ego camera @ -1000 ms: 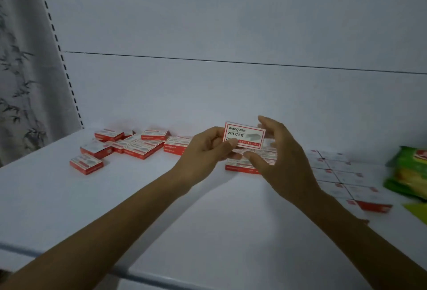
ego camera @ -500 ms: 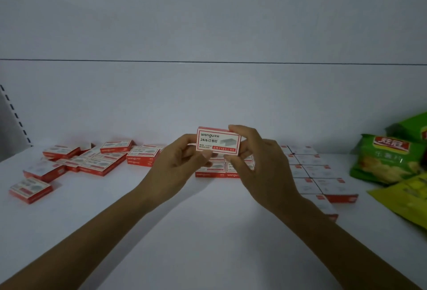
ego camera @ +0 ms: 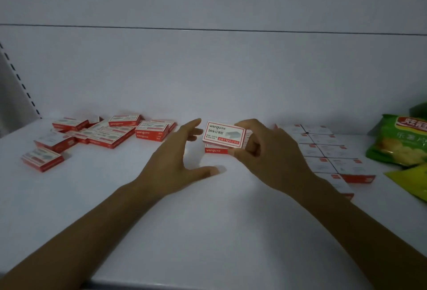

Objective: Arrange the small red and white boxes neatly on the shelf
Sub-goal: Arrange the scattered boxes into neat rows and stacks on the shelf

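Observation:
My right hand (ego camera: 270,158) pinches a small red and white box (ego camera: 223,134) by its right end, printed face toward me, just above another box (ego camera: 216,150) lying flat on the white shelf (ego camera: 208,220). To the left of the held box, my left hand (ego camera: 178,162) hangs off it with fingers spread and nothing in it. A loose, untidy heap of the same boxes (ego camera: 111,133) lies at the back left. Behind my right hand, a tidy grid of boxes (ego camera: 328,151) lies flat in rows.
Green snack bags (ego camera: 399,141) and a yellow-green bag (ego camera: 413,181) lie at the right end of the shelf. The white back wall (ego camera: 208,81) rises right behind the boxes. A slotted upright (ego camera: 20,81) stands at the far left.
My left hand has let go of the box and opened, moving down and left. My right hand alone now holds it, lower and nearer the shelf.

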`<state>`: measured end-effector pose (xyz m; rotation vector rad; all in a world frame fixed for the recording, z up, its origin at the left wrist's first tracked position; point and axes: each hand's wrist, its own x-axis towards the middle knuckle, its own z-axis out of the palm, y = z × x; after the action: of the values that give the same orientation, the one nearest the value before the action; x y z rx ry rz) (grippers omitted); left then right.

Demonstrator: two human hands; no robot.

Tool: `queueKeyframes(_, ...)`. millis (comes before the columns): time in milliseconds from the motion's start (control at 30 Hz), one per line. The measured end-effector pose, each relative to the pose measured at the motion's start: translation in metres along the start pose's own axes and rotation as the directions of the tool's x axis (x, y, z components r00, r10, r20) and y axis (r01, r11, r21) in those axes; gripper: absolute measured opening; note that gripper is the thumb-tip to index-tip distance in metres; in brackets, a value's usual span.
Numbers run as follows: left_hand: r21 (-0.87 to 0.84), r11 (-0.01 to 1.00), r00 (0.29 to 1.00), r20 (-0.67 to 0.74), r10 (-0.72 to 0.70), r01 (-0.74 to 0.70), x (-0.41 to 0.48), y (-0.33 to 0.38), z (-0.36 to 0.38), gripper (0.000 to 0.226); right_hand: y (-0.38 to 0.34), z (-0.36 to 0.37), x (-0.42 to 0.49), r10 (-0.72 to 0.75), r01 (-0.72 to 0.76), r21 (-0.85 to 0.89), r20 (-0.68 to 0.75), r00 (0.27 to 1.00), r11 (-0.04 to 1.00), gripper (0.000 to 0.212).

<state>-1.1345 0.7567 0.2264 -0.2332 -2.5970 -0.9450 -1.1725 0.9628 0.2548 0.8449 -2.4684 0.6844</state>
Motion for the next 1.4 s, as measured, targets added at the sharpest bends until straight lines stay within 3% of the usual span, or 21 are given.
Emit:
queueKeyframes(100, 0.106, 0.994, 0.992, 0.126, -0.024, 0.011, -0.002, 0.0, 0.001, 0.116, 0.001, 0.006, 0.0, 0.04, -0.037, -0.018, 0.182, 0.982, 0.999, 0.049)
queueKeyframes(200, 0.174, 0.985, 0.988, 0.15, -0.028, 0.002, -0.006, 0.002, 0.003, 0.112, 0.001, 0.013, -0.002, 0.081, -0.062, -0.076, 0.282, 0.956, 0.995, 0.06)
queueKeyframes(333, 0.2, 0.979, 0.99, 0.142, 0.012, -0.04, -0.01, 0.006, 0.004, 0.103, -0.003, 0.009, -0.008, -0.053, 0.065, -0.086, 0.132, 0.99, 0.994, 0.038)
queueKeyframes(467, 0.223, 0.971, 0.991, 0.121, 0.06, -0.086, -0.011, 0.004, 0.005, 0.091, -0.01, 0.015, -0.016, -0.19, 0.248, -0.182, 0.286, 0.939, 0.952, 0.033)
queueKeyframes(700, 0.3, 0.954, 0.991, 0.131, -0.035, -0.006, -0.005, -0.003, 0.008, 0.073, -0.01, 0.015, -0.016, -0.115, 0.19, -0.156, 0.395, 0.912, 0.969, 0.04)
queueKeyframes(1133, 0.264, 0.962, 0.981, 0.191, 0.019, -0.071, -0.004, -0.006, 0.01, 0.053, -0.011, 0.019, -0.015, -0.085, 0.155, -0.172, 0.359, 0.93, 0.973, 0.038)
queueKeyframes(1400, 0.251, 0.962, 0.965, 0.26, 0.037, -0.104, -0.003, -0.009, 0.009, 0.069, -0.01, 0.019, -0.013, -0.06, 0.129, -0.175, 0.354, 0.933, 0.976, 0.037)
